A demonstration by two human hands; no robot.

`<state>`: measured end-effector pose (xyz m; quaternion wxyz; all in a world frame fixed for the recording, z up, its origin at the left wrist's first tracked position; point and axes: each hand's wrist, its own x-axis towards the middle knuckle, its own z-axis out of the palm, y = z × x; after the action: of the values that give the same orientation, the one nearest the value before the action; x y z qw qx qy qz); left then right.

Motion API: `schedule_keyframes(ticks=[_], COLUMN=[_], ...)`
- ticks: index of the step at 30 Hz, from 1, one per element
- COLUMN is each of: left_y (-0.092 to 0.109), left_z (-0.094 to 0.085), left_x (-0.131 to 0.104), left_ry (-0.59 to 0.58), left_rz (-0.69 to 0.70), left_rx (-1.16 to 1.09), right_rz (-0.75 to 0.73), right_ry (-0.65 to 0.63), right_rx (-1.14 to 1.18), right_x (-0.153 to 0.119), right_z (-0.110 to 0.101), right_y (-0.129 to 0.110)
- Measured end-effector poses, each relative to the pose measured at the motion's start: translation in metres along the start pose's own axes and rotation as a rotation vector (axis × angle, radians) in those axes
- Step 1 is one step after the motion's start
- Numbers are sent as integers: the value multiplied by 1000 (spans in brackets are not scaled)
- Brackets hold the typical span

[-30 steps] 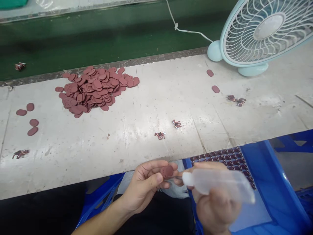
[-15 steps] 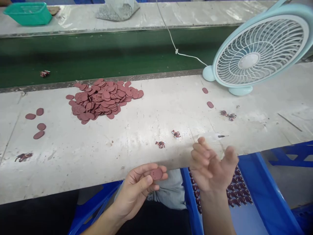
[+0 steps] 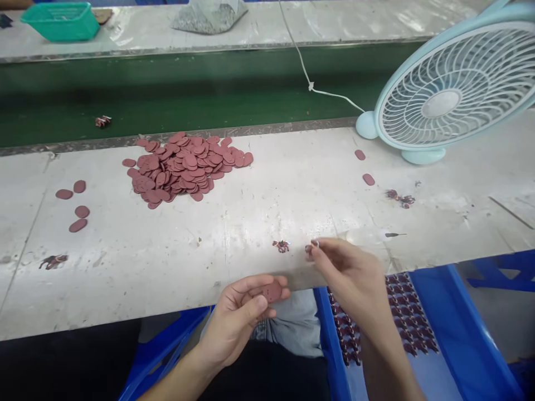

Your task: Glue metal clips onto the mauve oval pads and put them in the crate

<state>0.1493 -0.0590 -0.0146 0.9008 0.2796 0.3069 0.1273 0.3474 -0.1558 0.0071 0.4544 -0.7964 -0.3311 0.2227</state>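
Head-worn, facing forward and down. Looks from near above left hand point(image 3: 236, 320) and right hand point(image 3: 355, 278) across the desk point(image 3: 288, 184).

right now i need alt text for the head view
The left hand holds a reddish oval disc while the right hand pinches a small brown figure over a pale table. Beyond are a disc pile and a blue fan.

A dull-red oval disc point(image 3: 273, 291) and a small, partly covered brown figure point(image 3: 310, 249) sit in separate hands point(image 3: 234, 323)
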Motion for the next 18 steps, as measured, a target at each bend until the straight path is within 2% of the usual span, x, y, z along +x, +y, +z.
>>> schedule_keyframes(ticks=[3, 5, 10, 18], left_y=[-1, -2, -5, -9], left_z=[2, 3, 6, 6], left_x=[3, 4, 3, 3], left_ry=[8, -19, -93, -153], left_rz=[65, 100, 121, 170], left_rx=[62, 86, 118, 159], right_rz=[75, 69, 127, 167], right_ry=[-145, -168, -109, -164], right_rx=[449, 549, 570, 527], right_x=[-35, -51, -61, -58], right_z=[3, 11, 26, 16], right_y=[-15, -20, -20, -19])
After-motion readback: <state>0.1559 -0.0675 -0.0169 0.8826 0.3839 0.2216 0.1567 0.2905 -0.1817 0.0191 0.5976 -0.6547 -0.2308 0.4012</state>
